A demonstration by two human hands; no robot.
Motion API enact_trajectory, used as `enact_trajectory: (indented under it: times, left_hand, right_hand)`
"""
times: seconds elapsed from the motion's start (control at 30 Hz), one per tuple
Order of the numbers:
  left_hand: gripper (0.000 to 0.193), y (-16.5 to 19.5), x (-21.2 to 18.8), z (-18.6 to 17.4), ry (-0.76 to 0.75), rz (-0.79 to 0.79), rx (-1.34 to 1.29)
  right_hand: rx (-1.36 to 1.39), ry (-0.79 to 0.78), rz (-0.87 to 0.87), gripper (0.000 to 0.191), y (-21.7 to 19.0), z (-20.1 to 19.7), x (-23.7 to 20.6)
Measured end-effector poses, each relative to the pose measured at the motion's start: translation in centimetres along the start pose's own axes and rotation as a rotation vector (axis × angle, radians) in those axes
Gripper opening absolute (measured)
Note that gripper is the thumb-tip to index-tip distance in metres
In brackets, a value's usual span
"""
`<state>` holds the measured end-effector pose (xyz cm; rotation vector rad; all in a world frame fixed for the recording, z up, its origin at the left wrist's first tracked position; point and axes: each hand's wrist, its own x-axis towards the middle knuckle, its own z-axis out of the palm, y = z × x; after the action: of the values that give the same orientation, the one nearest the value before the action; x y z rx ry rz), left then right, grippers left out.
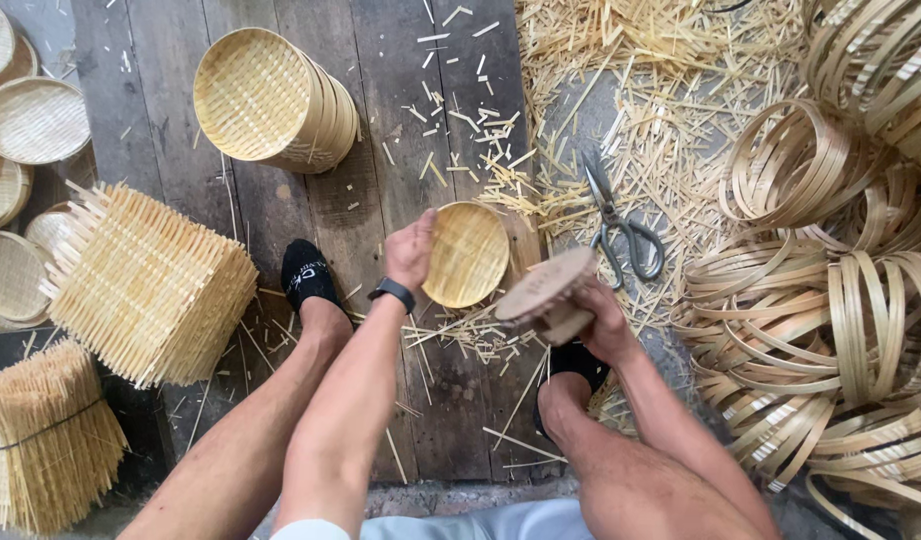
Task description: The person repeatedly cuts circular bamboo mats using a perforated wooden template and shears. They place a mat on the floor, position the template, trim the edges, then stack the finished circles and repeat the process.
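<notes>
my legs: I sit low with both knees up, feet in dark shoes [306, 277] planted on the wooden floor [400, 120]
left hand: my left hand [410, 248] is clamped on the rim of a small round woven bamboo tray [467, 253], thumb and fingers pinching its left edge; a black watch [391, 293] sits on the wrist
right hand: my right hand [592, 318] is closed around a round wooden block [546, 285], held just beside the tray's lower right rim, not quite touching it as far as I can tell
where the tray is: upright on its edge between my two feet, open face turned toward me, above a small scatter of bamboo offcuts [470, 335]
how it will handle: I judge it light and springy, the weave thin and easy to dent, the hoop rim the stiff part, so the rim is where to take hold
scissors: grey-handled scissors [620, 222] lie just past my right hand on the splinter-strewn floor
right side: loose bamboo hoops [830, 320] heaped in a large tangle
left side: a stack of square woven mats [145, 285] with frayed edges, and a tied bundle of bamboo sticks [45, 435] nearer me
far: a stack of finished trays [275, 100] lying on its side; more round trays [30, 120] at the far left
</notes>
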<state>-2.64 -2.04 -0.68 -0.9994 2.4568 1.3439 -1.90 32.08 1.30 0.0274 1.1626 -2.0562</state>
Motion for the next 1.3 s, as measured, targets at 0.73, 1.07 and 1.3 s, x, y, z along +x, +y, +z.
enact_trajectory:
  times: [0.73,1.07,1.3]
  left_hand:
    - [0.033,4.4,-0.3,-11.0,0.44,1.11,0.607]
    - [0.019,5.3,6.3,-18.2,0.593,0.748,0.617]
    - [0.017,5.1,6.1,-17.6,0.514,0.67,0.584]
  right_hand:
    - [0.052,0.164,0.171,0.05,2.7,-2.1,-1.8]
    - [0.093,0.193,0.177,0.053,3.0,-2.8,-1.7]
    - [0.131,0.218,0.187,0.05,3.5,-3.6,-1.7]
